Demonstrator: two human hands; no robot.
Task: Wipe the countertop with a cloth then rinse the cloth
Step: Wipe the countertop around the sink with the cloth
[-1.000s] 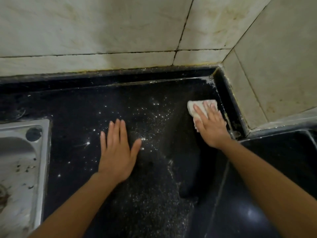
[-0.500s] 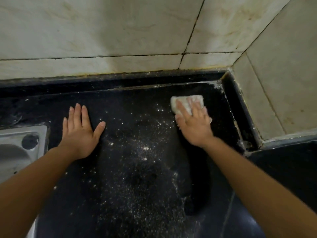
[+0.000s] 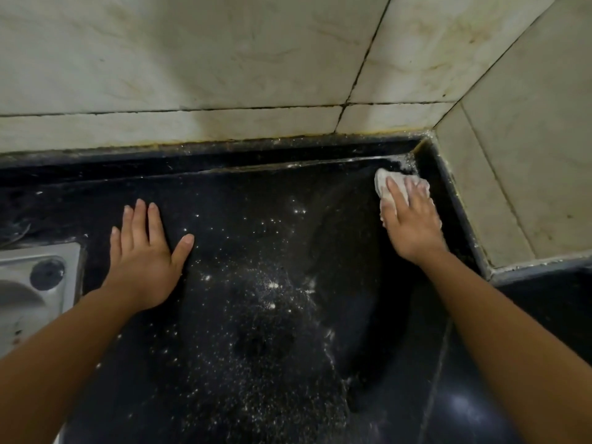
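While left hand point(image 3: 144, 264) rests flat, right hand point(image 3: 413, 229) presses one cloth point(image 3: 382, 183).

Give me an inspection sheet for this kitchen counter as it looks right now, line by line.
surface: dark countertop, with white specks scattered across its middle and front.
job's things: pale cloth, bunched, on the countertop near the back right corner.
clutter: nothing seen.
grips: left hand lies flat on the countertop, fingers straight, holding nothing; right hand presses on the cloth with its fingers laid over it.
cables: nothing seen.
surroundings: stained wall tiles behind and to the right; steel sink at the left edge.
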